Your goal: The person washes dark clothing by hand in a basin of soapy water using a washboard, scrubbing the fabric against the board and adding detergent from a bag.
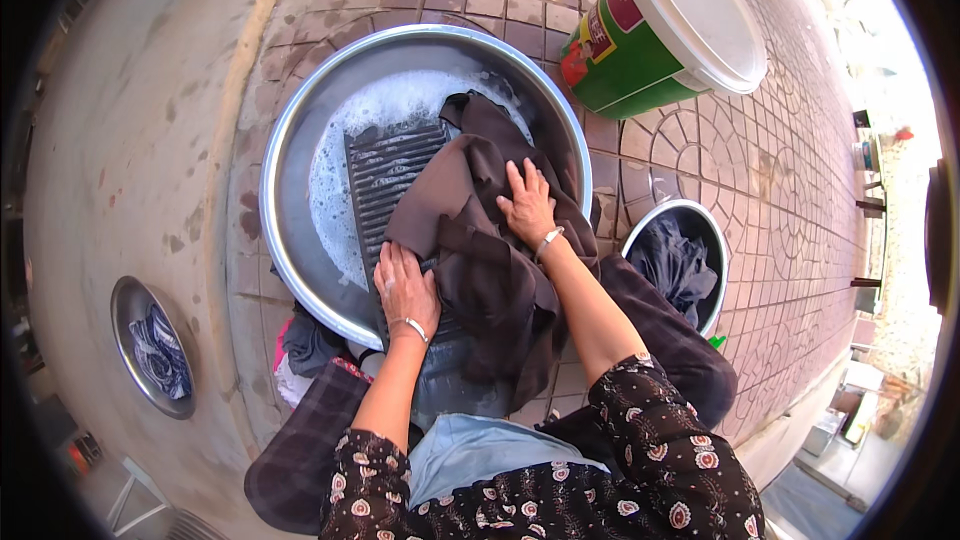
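Observation:
Before me stands a large round metal basin (279, 187) with soapy, foamy water (330, 195) in it. A dark ribbed washboard (390, 172) leans in the basin, its lower end towards my lap. Over the board's right side and the water drapes a dark brown cloth garment (495, 277). My right hand (529, 202) rests on the garment with its fingers spread. My left hand (405, 285) lies on the washboard's left edge, against the garment's lower left border; whether its fingers pinch the cloth is hard to see. Each wrist wears a bracelet.
A green paint bucket (637, 52) with a white lid stands beyond the basin on the right. A smaller metal basin (721, 255) at right holds dark wet cloth. On the left, another bowl (124, 337) holds striped cloth. Loose clothes (304, 349) lie by my left knee.

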The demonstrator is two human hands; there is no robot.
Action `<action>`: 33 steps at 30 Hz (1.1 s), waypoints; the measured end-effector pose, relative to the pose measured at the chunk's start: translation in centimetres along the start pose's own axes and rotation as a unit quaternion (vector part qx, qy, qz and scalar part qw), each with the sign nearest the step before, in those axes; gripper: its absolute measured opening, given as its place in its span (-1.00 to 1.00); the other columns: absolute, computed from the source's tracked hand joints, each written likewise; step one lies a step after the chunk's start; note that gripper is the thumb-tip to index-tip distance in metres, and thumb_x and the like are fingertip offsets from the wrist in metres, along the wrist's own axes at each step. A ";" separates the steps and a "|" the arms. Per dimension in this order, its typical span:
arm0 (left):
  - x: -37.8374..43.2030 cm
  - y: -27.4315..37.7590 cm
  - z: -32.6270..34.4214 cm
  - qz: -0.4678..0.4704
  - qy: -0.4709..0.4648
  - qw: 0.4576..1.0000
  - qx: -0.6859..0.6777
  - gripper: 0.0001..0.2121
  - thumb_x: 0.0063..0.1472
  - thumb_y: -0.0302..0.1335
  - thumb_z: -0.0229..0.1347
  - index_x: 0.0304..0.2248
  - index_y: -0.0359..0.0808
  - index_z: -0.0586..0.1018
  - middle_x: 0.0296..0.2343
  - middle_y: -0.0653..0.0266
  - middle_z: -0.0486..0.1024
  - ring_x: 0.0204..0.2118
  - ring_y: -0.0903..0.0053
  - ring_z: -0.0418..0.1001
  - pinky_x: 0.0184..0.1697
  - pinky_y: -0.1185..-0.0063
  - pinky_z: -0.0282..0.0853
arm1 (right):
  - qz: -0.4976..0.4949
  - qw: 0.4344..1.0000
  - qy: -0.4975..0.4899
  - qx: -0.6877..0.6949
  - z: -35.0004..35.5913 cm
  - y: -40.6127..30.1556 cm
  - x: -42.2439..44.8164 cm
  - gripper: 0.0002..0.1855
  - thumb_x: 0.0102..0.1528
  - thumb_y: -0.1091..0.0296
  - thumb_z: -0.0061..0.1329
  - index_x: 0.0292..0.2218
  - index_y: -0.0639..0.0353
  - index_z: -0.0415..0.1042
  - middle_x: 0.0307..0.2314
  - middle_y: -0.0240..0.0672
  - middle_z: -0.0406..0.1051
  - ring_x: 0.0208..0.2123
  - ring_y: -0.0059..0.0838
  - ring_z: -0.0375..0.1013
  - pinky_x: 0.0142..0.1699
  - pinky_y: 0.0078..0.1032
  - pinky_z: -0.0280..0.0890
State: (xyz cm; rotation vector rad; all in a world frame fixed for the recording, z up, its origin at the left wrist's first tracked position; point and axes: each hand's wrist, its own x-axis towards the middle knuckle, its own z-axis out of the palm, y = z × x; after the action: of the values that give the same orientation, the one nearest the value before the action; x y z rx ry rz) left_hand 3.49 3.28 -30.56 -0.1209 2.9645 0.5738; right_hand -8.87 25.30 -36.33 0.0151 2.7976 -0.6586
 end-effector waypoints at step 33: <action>1.0 1.8 -0.1 -0.028 -0.015 0.999 0.006 -0.39 0.09 -0.48 0.08 0.12 -0.45 0.18 0.16 -0.04 0.08 0.24 0.08 -0.04 0.23 0.20 -0.12 | -0.069 0.992 0.101 0.010 4.7 1.5 7.7 -0.39 -0.01 0.08 0.07 0.07 -0.02 0.27 -0.14 -0.06 0.35 -0.12 0.08 0.32 -0.07 -0.14 0.31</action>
State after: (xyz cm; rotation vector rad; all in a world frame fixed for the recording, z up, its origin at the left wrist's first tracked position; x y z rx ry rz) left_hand 2.35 4.88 -29.97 -0.1907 2.9257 0.5447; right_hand -14.96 24.21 -43.00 -0.1138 3.0065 -0.7576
